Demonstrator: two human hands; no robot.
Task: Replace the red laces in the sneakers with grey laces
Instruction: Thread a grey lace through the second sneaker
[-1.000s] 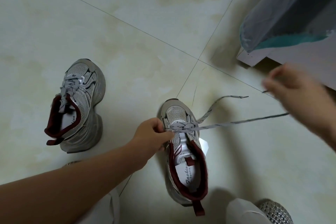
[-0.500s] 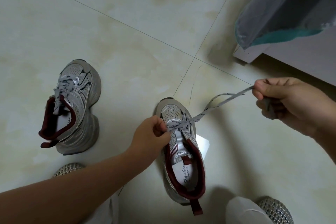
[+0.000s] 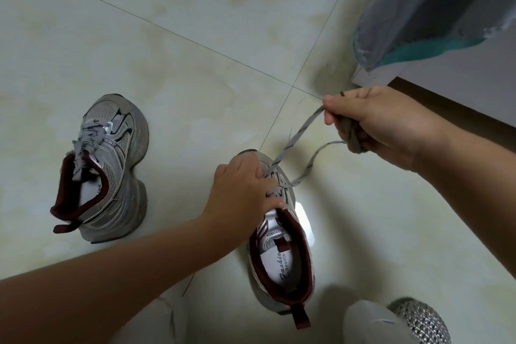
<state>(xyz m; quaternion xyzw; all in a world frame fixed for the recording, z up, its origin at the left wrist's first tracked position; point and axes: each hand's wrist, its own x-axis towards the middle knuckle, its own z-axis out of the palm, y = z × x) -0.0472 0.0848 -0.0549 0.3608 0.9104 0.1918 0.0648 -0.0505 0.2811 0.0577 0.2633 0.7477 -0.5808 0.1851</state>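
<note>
On the pale tiled floor (image 3: 195,8), at the left, stands one grey sneaker (image 3: 111,176) with a dark red lining, its toe pointing away and its heel loop toward the viewer; grey laces (image 3: 88,142) already run across its upper part, and their loose ends hang down into the opening. Well apart to its right stands the second sneaker (image 3: 282,260), likewise toe away, its lining dark red and its white insole printed with script. The left hand (image 3: 245,190) lies over the front of this shoe, the forearm reaching in from the lower left; its grip is curled down on the lacing area, with the fingers pressed onto the shoe where a grey lace (image 3: 296,139) crosses the eyelets. From there two strands of that lace rise to the right, one taut and straight, the other sagging in a loose curve. Both end in the right hand (image 3: 377,123), held above the floor, whose grip is pinched on the taut strand between thumb and forefinger while the other fingers curl round a bunched length of lace. A white slip (image 3: 305,220) lies on the floor just beside the shoe's right side. At the upper right a grey bag (image 3: 418,3) with a teal edge hangs over a white board (image 3: 460,70). A silver mesh shoe (image 3: 418,321) shows at the lower right.
</note>
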